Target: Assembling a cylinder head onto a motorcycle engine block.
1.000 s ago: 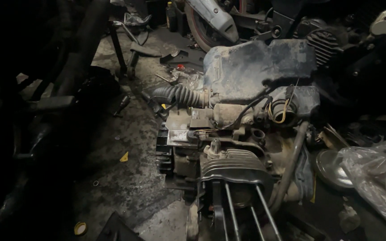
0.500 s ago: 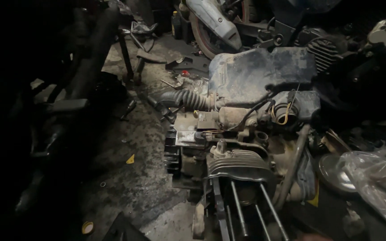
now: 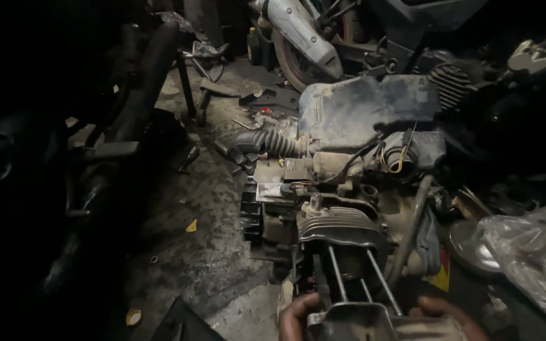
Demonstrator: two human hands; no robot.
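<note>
Grease-blackened concrete floor [image 3: 203, 252] spread beneath a dismantled motorcycle engine in a dim workshop. The largest part in view, a dusty blue-grey boxy air-filter housing [image 3: 361, 110], sat at the top of the assembly, with a black ribbed rubber intake hose [image 3: 270, 142] curving off its left side. Behind it leaned a silver metal exhaust muffler [image 3: 304, 35] beside a wheel. To the right lay a crumpled clear plastic bag [image 3: 532, 252], near the frame's edge. Below the housing sat the grey finned metal cylinder [image 3: 339, 224], and from it several long bare steel studs [image 3: 336, 275] ran down toward the camera into a grey metal engine casing [image 3: 355, 319] at the bottom edge. The person's left hand [image 3: 295, 316] gripped the casing's left side, fingers curled against the metal. The right hand [image 3: 443, 312] lay on its right side; only the tops of its fingers showed, and whether they clasped the part could not be told. On the floor to the left lay a small yellow scrap [image 3: 191, 225], and farther down a small round yellow cap [image 3: 133, 316].
</note>
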